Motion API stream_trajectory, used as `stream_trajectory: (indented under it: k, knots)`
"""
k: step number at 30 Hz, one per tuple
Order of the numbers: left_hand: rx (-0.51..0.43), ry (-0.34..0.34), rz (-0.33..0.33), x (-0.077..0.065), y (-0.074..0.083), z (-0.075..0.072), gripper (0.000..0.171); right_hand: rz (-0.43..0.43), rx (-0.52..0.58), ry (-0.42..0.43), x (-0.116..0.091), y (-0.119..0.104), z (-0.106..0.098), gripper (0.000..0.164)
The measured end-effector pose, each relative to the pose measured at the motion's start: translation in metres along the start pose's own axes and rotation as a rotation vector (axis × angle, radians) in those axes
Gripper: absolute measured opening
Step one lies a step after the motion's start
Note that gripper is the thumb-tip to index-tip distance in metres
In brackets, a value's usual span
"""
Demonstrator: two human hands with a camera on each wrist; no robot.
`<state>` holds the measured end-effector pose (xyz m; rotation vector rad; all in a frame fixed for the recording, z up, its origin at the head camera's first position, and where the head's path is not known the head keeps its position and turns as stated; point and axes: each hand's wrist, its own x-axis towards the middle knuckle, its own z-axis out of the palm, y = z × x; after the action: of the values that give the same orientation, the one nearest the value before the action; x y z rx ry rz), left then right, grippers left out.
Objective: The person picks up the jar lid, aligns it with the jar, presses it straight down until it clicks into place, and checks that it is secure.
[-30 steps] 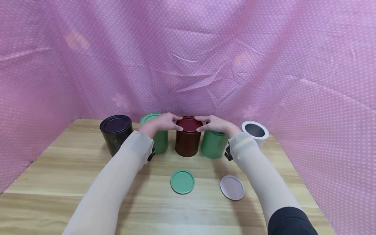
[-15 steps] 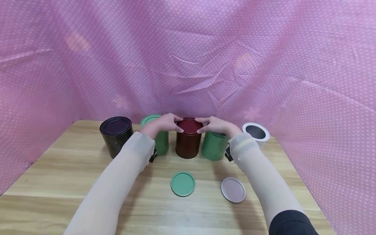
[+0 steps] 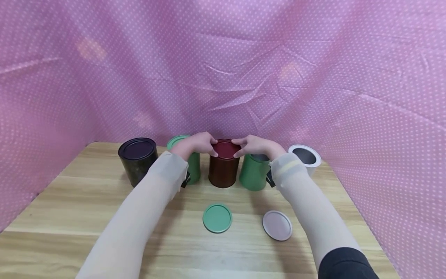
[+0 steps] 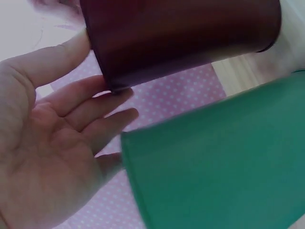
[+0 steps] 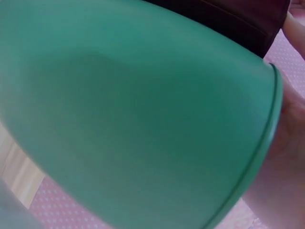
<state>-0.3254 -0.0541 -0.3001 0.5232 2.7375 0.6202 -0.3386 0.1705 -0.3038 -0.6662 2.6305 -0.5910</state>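
A dark red can [image 3: 223, 174] with a recessed red lid [image 3: 226, 148] stands at the back of the table. My left hand [image 3: 198, 142] grips the left side of its rim, thumb in front and fingers behind. On the opposite side, my right hand [image 3: 256, 145] holds the rim likewise. The left wrist view has the left hand [image 4: 52, 138] with thumb and fingertips at the rim of the red can [image 4: 186, 38]. A green can [image 5: 143, 124] hides most of the right hand [image 5: 283, 171] in the right wrist view.
A lidded green can [image 3: 193, 170] and a black can [image 3: 137, 162] stand left. Right of the red can are an open green can [image 3: 253, 176] and an open white can [image 3: 315, 159]. A green lid [image 3: 217, 219] and a pale lid [image 3: 277, 225] lie in front. Pink cloth [image 3: 223, 69] hangs behind.
My left wrist has shifted slightly right and up. The right hand has risen a little, showing more of the open green can's mouth. The red can stands in place.
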Motion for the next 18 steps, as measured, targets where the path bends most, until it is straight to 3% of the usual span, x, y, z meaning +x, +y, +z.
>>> stream_trajectory:
  k: [9, 14, 18]
  knots:
    - [0.032, -0.011, -0.018, -0.0015, 0.0061, -0.0032, 0.056, -0.010, 0.043, 0.011, -0.0038, 0.0000, 0.0006, 0.069]
    - [-0.003, -0.015, 0.008, -0.0056, 0.0024, -0.0003, 0.059, -0.021, 0.062, 0.021, -0.0056, 0.0032, 0.0055, 0.069]
    - [0.025, -0.019, 0.040, -0.0089, 0.0028, 0.0025, 0.060, -0.026, 0.034, 0.017, -0.0083, 0.0025, 0.0086, 0.068]
